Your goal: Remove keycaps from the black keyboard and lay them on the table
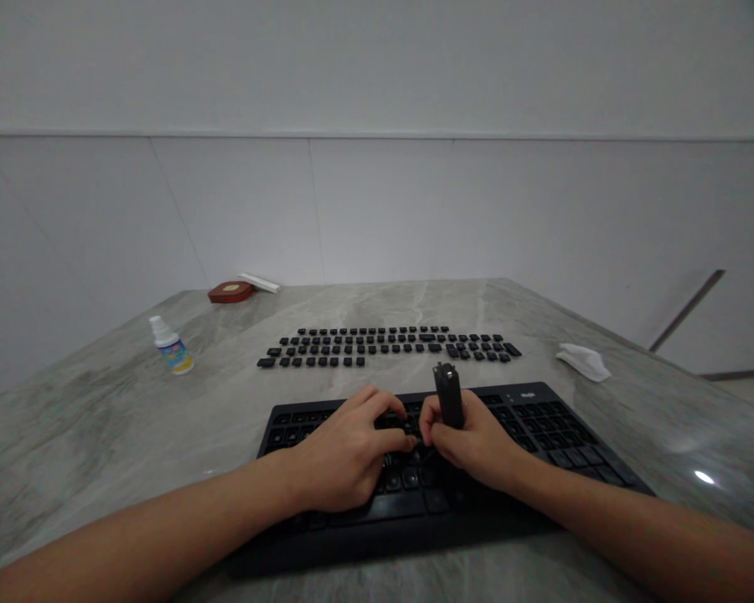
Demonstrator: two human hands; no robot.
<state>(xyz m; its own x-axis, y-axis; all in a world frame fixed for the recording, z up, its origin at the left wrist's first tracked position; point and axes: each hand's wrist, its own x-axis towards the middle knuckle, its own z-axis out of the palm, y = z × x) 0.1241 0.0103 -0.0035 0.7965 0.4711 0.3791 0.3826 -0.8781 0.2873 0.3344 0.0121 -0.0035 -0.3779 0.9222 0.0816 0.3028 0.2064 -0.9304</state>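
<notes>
A black keyboard lies before me, partly covered by my hands. My left hand rests over its middle, thumb and index finger apart, their tips touching the keys; the other fingers are hidden. Just to the right, my right hand is closed round a black handheld tool, held upright, with small metal prongs at its top. The tool's lower end is hidden by my fingers, close to my left thumb. Beyond the keyboard, several loose black keycaps are laid out in rows on the table.
A white spray bottle with a blue and yellow label stands at the left. Farther back lie a reddish-brown case and a white strip. On the right sits a crumpled white tissue. The marbled table ends near a white wall.
</notes>
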